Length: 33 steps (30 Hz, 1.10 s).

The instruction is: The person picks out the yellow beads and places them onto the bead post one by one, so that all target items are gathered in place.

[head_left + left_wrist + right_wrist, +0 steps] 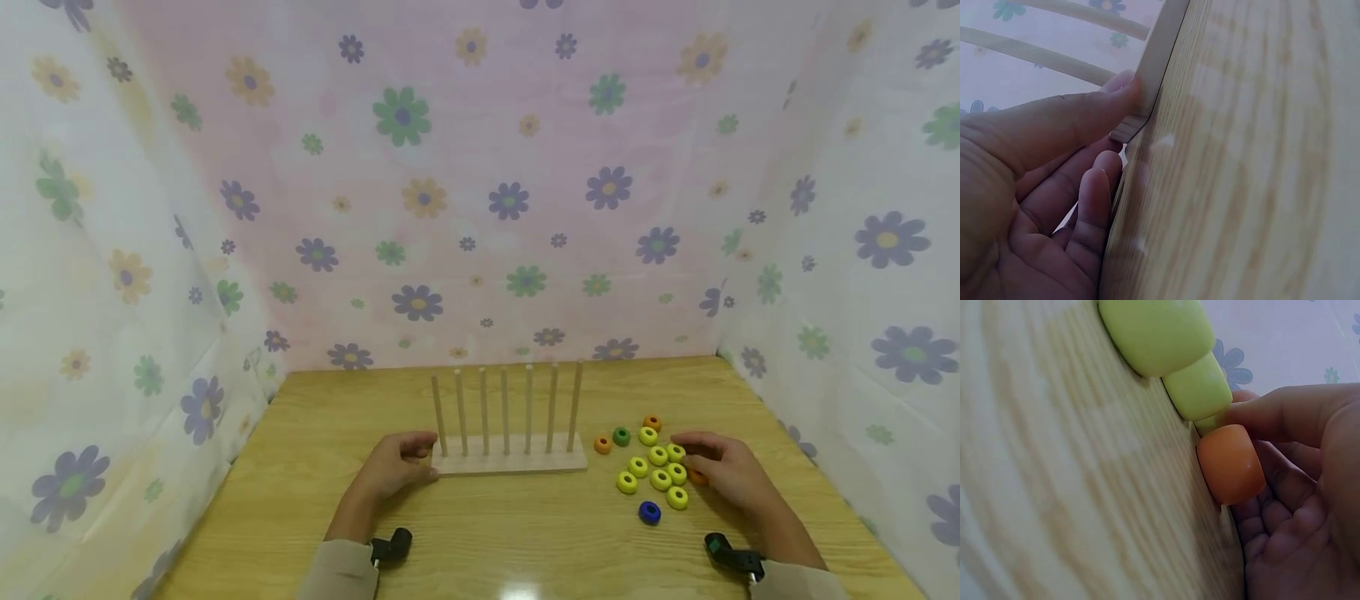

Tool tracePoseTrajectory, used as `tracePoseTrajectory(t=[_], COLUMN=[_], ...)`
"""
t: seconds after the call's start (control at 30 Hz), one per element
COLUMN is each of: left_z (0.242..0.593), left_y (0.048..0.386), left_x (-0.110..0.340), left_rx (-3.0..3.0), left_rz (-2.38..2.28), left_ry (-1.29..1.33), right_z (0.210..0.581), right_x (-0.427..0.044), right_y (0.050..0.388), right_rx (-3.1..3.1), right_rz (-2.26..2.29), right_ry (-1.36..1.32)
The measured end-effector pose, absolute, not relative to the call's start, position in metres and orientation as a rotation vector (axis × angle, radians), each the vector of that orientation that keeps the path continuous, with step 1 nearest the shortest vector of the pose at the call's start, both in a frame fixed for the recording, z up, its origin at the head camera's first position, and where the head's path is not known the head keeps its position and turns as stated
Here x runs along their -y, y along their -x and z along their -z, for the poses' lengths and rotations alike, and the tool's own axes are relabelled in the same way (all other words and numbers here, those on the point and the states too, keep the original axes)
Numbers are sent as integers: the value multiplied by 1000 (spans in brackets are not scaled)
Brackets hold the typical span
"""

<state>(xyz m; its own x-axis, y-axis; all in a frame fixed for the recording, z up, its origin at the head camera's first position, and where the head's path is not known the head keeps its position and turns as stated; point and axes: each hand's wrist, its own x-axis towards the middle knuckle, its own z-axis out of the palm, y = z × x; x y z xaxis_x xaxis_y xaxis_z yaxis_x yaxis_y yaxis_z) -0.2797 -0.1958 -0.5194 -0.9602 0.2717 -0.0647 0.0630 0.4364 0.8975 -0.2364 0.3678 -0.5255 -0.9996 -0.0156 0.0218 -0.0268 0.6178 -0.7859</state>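
While the left hand (393,467) gripped the left end of the wooden peg rack (510,467) between thumb and fingers, we saw the right hand (729,473) reach among loose rings, its thumb and forefinger bracketing a yellow ring (672,458); whether they pinched it we could not tell. Partly beneath this hand we noted an orange ring (700,478). More yellow rings lay nearby, a green ring (621,442) toward the rack, and a blue ring (647,518) nearest the front of the table (510,542). Left of the rings stood the rack, its seven pegs bare. We judged the step to be picking up a ring; the next move, we inferred, called for a firm pinch, a clean lift and a hole aligned over a peg.
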Motion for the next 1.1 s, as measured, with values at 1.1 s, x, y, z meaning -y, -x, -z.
tracePoseTrajectory(t=[1.1], left_z=[522], left_y=[277], left_x=[196], left_rx=[-2494], left_rz=[-1558], left_ry=[-307], right_z=[519], right_x=[-363], right_y=[236], right_rx=[2884], right_rz=[-1197], right_ry=[96])
